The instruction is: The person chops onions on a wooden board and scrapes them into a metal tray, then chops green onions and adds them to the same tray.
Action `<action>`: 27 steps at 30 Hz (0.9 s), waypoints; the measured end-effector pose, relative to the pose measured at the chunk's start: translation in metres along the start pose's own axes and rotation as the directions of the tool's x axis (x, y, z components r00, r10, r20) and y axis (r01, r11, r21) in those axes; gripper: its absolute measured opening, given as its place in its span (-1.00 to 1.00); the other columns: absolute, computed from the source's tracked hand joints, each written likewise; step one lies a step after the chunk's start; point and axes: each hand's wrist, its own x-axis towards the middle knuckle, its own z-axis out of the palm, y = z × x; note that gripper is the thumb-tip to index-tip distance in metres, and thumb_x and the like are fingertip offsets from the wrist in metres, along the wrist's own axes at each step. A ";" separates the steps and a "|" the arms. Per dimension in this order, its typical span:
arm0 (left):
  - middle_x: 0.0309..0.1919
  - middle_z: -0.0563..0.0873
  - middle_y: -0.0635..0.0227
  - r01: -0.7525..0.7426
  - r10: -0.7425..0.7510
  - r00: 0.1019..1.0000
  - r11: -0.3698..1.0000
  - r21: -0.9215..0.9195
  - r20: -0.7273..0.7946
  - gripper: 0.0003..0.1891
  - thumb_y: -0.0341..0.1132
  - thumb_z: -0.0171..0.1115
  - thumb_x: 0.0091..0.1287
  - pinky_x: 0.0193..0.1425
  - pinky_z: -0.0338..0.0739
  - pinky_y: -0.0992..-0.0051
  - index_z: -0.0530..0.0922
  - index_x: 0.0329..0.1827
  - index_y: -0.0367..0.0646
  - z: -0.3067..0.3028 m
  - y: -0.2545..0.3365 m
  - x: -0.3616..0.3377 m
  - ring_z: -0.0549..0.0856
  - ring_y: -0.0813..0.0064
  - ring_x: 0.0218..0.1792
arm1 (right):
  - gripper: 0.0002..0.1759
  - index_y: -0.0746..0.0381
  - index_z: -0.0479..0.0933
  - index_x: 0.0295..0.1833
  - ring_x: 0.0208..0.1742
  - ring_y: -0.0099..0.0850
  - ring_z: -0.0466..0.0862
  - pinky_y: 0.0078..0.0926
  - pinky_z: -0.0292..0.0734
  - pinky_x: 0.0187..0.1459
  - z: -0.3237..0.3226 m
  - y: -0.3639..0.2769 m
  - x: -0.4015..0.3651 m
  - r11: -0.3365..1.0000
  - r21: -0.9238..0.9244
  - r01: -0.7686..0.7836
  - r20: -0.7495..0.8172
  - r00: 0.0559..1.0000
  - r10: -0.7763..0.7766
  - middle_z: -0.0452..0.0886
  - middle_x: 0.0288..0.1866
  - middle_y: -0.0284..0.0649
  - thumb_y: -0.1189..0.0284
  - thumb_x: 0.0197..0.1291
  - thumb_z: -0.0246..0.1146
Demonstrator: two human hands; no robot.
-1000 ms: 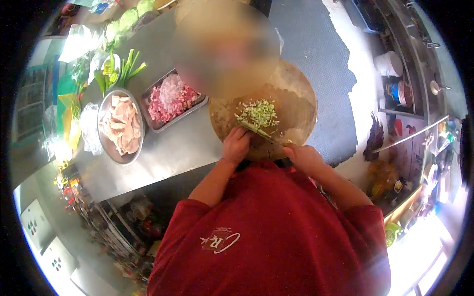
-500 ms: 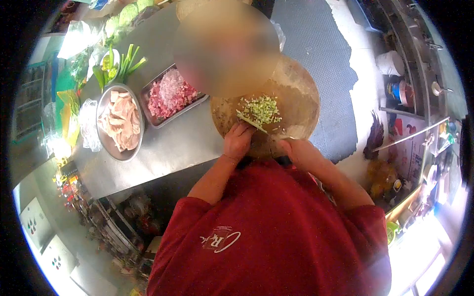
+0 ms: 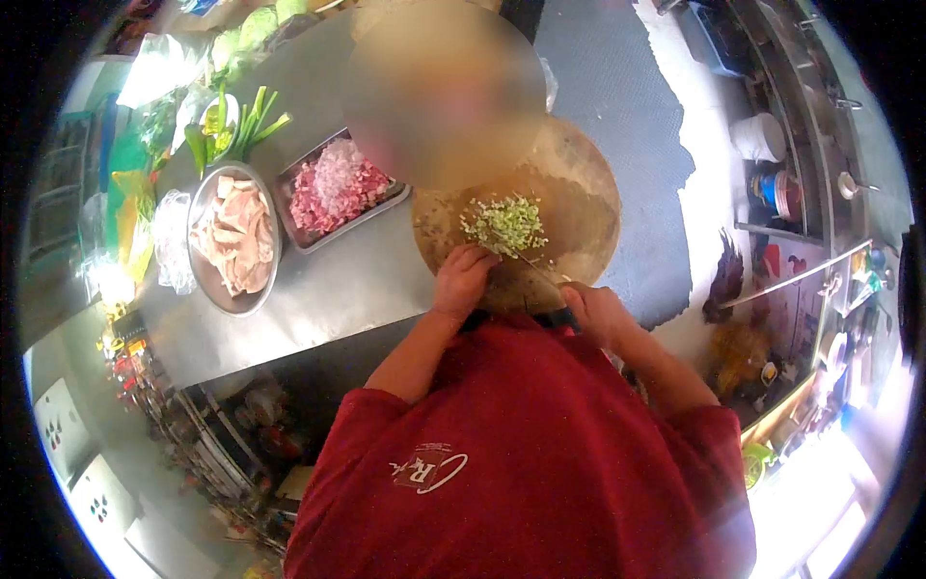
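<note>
My right hand [image 3: 593, 311] is closed around the handle of a knife [image 3: 536, 270]. Its thin blade slants up and left over a round wooden chopping board [image 3: 586, 188]. On the board lies a heap of finely chopped green vegetable [image 3: 506, 224]. My left hand [image 3: 462, 280] rests at the board's near left, its fingers curled together at the heap's lower edge, close to the blade tip. What is under those fingertips is hidden.
Left of the board are a metal tray [image 3: 307, 249] of minced meat and an oval metal bowl [image 3: 198, 280] of pale meat pieces. Green stalks [image 3: 256, 124] lie behind them on the metal table [image 3: 318, 314]. A blurred patch covers the board's far side.
The knife blade now shows at the heap's lower edge. The pale green strip across the heap's near side no longer shows. My right hand has moved slightly; my left stays nearly in place.
</note>
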 end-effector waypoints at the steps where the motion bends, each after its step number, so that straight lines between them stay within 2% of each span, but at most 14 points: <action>1: -0.15 0.72 0.33 0.011 -0.011 1.000 1.000 -0.006 0.002 -0.74 -0.52 0.25 0.04 0.02 0.68 0.27 0.72 -0.20 -0.06 -0.002 -0.002 -0.001 0.70 0.18 -0.03 | -0.44 0.18 0.60 0.19 -0.03 0.19 0.68 0.07 0.55 0.08 0.001 -0.004 0.001 0.999 0.021 0.049 -0.023 0.999 -0.048 0.71 -0.12 0.18 0.00 0.55 -0.12; 5: -0.14 0.71 0.32 0.024 -0.020 0.998 0.997 -0.072 0.055 -0.77 -0.51 0.25 0.06 -0.04 0.67 0.27 0.69 -0.22 -0.07 -0.006 -0.001 -0.003 0.70 0.18 -0.09 | -0.42 0.22 0.61 0.14 -0.02 0.22 0.67 0.08 0.55 0.08 -0.008 -0.011 -0.001 0.999 -0.040 0.008 0.076 0.997 -0.005 0.71 -0.11 0.18 0.00 0.55 -0.12; 7: -0.13 0.71 0.32 0.010 -0.009 1.000 0.999 -0.040 0.012 -0.77 -0.50 0.25 0.06 -0.06 0.67 0.27 0.68 -0.22 -0.06 -0.010 -0.005 0.000 0.70 0.18 -0.10 | -0.41 0.26 0.62 0.10 -0.01 0.24 0.66 0.09 0.54 0.09 -0.006 -0.014 0.011 0.999 -0.031 0.017 0.104 0.994 -0.013 0.71 -0.09 0.18 0.00 0.55 -0.12; 8: -0.13 0.71 0.32 -0.022 0.021 1.000 0.998 -0.060 -0.015 -0.78 -0.50 0.25 0.06 -0.07 0.66 0.27 0.68 -0.22 -0.06 -0.005 -0.001 0.002 0.70 0.18 -0.12 | -0.41 0.26 0.62 0.10 -0.01 0.24 0.66 0.09 0.54 0.09 -0.004 -0.016 0.014 0.999 -0.031 0.016 0.105 0.994 -0.013 0.71 -0.09 0.18 0.00 0.55 -0.12; 10: -0.14 0.70 0.32 0.020 -0.019 1.000 0.999 -0.031 0.019 -0.77 -0.50 0.25 0.06 -0.08 0.66 0.28 0.68 -0.21 -0.05 -0.009 0.002 -0.003 0.70 0.18 -0.12 | -0.39 0.27 0.62 0.08 -0.01 0.24 0.66 0.10 0.54 0.10 0.005 -0.024 0.026 0.999 -0.034 0.022 0.051 0.998 -0.020 0.71 -0.09 0.20 -0.01 0.55 -0.13; 14: -0.17 0.70 0.32 0.037 -0.039 0.998 0.998 0.043 0.052 -0.76 -0.50 0.25 0.06 -0.11 0.66 0.28 0.68 -0.20 -0.05 -0.007 0.003 -0.003 0.70 0.19 -0.15 | -0.39 0.26 0.62 0.09 -0.02 0.24 0.67 0.12 0.55 0.09 0.003 -0.028 0.029 0.995 -0.097 0.000 0.080 0.997 0.008 0.70 -0.10 0.22 -0.02 0.55 -0.13; 17: -0.18 0.69 0.33 0.024 -0.025 1.000 0.999 0.034 0.011 -0.77 -0.50 0.23 0.07 -0.09 0.66 0.28 0.69 -0.21 -0.05 -0.005 0.003 0.000 0.70 0.20 -0.14 | -0.40 0.23 0.60 0.12 -0.03 0.24 0.67 0.14 0.55 0.08 -0.003 -0.018 0.017 0.992 -0.123 0.010 0.085 0.996 0.000 0.70 -0.10 0.22 -0.02 0.55 -0.14; 19: -0.16 0.70 0.32 0.015 -0.015 1.000 1.000 0.014 -0.011 -0.77 -0.49 0.23 0.07 -0.06 0.67 0.29 0.69 -0.21 -0.05 -0.001 0.002 -0.002 0.71 0.20 -0.11 | -0.43 0.19 0.58 0.18 -0.04 0.24 0.68 0.13 0.55 0.08 -0.012 -0.011 0.001 0.971 -0.220 -0.091 0.131 0.984 0.122 0.70 -0.10 0.21 -0.01 0.55 -0.15; 20: -0.15 0.71 0.32 0.004 -0.005 1.000 1.000 -0.004 -0.028 -0.76 -0.49 0.24 0.07 -0.03 0.68 0.30 0.70 -0.20 -0.05 0.002 0.000 -0.004 0.71 0.20 -0.09 | -0.43 0.19 0.58 0.18 -0.04 0.24 0.68 0.13 0.55 0.08 -0.011 -0.005 -0.003 0.971 -0.221 -0.091 0.129 0.984 0.122 0.70 -0.10 0.21 -0.01 0.55 -0.15; 23: -0.11 0.72 0.30 -0.042 0.042 0.999 0.999 0.025 -0.024 -0.75 -0.47 0.26 0.04 0.05 0.68 0.31 0.70 -0.19 -0.05 0.008 -0.006 -0.009 0.72 0.20 -0.01 | -0.45 0.16 0.57 0.21 -0.05 0.22 0.68 0.13 0.56 0.06 0.002 0.017 0.001 0.986 -0.157 -0.048 0.106 0.992 0.065 0.71 -0.12 0.20 0.01 0.55 -0.15; 25: -0.10 0.73 0.29 -0.055 0.055 0.998 0.998 0.041 0.007 -0.75 -0.48 0.26 0.04 0.07 0.68 0.31 0.70 -0.19 -0.07 0.005 -0.005 -0.011 0.72 0.19 0.01 | -0.46 0.16 0.58 0.21 -0.07 0.23 0.68 0.13 0.56 0.04 0.021 0.035 0.010 0.992 -0.057 0.108 0.097 0.990 -0.102 0.71 -0.14 0.21 0.02 0.56 -0.13; 27: -0.09 0.73 0.29 -0.066 0.064 0.997 0.996 0.060 0.042 -0.74 -0.49 0.25 0.03 0.10 0.67 0.30 0.70 -0.19 -0.09 0.001 -0.005 -0.011 0.71 0.18 0.03 | -0.46 0.16 0.58 0.20 -0.06 0.22 0.68 0.13 0.56 0.04 0.014 0.011 0.006 0.998 -0.031 0.060 0.056 0.997 -0.058 0.71 -0.13 0.21 0.02 0.56 -0.13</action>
